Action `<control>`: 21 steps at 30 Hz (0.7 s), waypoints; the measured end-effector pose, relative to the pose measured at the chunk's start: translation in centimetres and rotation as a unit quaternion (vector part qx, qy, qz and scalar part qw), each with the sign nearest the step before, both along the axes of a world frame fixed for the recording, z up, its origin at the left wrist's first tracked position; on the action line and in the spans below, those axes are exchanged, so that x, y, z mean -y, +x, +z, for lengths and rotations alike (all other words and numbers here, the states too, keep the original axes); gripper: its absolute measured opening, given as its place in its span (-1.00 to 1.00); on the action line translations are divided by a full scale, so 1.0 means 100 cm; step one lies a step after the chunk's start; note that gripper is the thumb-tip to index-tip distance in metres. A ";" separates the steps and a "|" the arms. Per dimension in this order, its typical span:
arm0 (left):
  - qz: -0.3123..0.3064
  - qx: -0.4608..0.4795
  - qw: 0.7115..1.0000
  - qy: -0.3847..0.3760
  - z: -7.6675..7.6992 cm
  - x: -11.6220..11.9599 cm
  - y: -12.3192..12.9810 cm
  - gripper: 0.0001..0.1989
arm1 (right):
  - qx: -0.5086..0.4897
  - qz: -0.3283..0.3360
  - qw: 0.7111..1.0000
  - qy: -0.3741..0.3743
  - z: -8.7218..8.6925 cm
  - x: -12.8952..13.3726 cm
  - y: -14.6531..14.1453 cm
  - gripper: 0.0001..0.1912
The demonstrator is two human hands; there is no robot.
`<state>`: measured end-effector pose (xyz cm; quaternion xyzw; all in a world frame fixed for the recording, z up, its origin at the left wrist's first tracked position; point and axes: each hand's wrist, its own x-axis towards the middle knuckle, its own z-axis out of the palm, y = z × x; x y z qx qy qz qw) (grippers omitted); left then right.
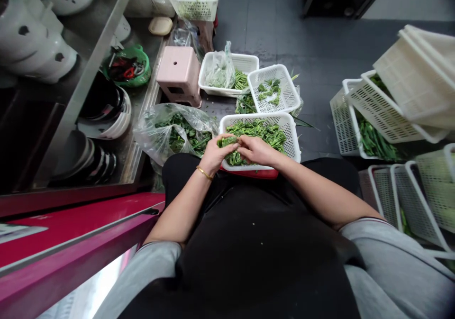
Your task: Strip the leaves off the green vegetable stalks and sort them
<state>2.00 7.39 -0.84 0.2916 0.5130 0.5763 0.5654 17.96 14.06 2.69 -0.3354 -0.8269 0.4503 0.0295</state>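
Note:
My left hand (pixel 213 153) is closed around a small clump of green vegetable (pixel 228 141) that looks like broccoli. My right hand (pixel 254 149) meets it from the other side, its fingers pinched against the clump's right edge. Both hands are over the near left part of a white basket (pixel 293 143), in front of my lap. Loose green stems and florets (pixel 265 134) fill much of this basket. Just behind it, a smaller white basket (pixel 287 84) holds a few florets (pixel 270 90). Left of my hands lies a clear plastic bag (pixel 156 124) with leafy greens inside.
A pink stool (pixel 177 72) stands left of a white basket (pixel 252 63) with a bagged vegetable and green beans. Shelves with stacked bowls (pixel 106 115) and a green basket (pixel 142 68) line the left. White baskets (pixel 387 115) are stacked at right on the dark floor (pixel 270 15).

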 end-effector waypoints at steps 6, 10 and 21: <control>0.042 0.099 0.993 -0.050 0.006 0.002 0.008 -0.57 | 0.009 0.021 0.985 0.171 -0.004 0.011 0.004 -0.79; 0.035 0.128 0.991 -0.029 0.013 0.006 0.008 -0.60 | 0.009 0.023 0.976 0.216 -0.001 0.020 0.007 -0.74; 0.077 -0.016 0.949 0.305 0.080 0.037 -0.009 -0.73 | -0.202 -0.091 0.941 -0.255 0.006 0.032 0.013 -0.60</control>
